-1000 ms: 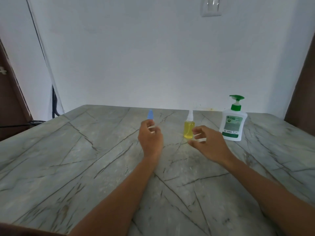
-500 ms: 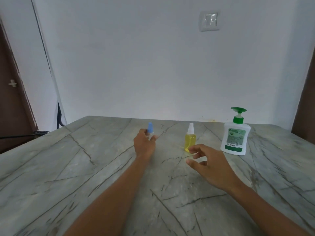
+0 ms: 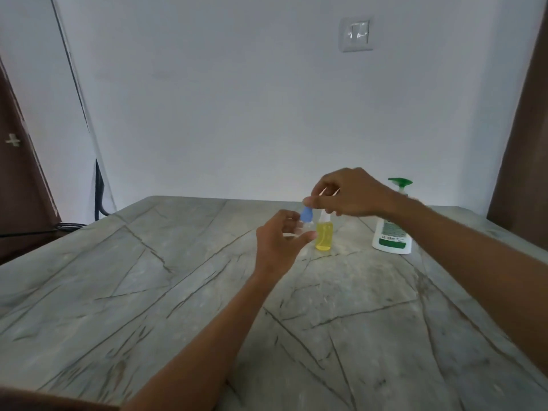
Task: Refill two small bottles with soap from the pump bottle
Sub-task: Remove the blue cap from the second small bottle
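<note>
Brown door [image 3: 20,179] at the far left edge, with a dark cable [image 3: 99,200] hanging down the wall beside it. Grey veined stone makes up the table [image 3: 148,292], which fills the lower half of the view. Near its far middle the left hand [image 3: 277,241] reaches in, fingers and thumb curled round a small clear bottle [image 3: 308,226] and holding it upright, at or just above the table. Most of that bottle is hidden by the fingers. On top of it sits a blue cap [image 3: 306,214], tilted a little; whether it is seated on the neck or already loose cannot be told. Just to the right, a yellow bottle [image 3: 324,237] with a white top stands on the table, touching nothing but close to the left thumb. Above both, the right hand [image 3: 351,192] comes in from the right, thumb and forefinger pinching the top of the cap, the other fingers loosely bent. Behind its wrist stands the white pump bottle [image 3: 393,235] with a green head, partly covered by the forearm. A wall switch [image 3: 355,34] sits high on the wall, and a brown panel [image 3: 522,129] closes the right edge.
</note>
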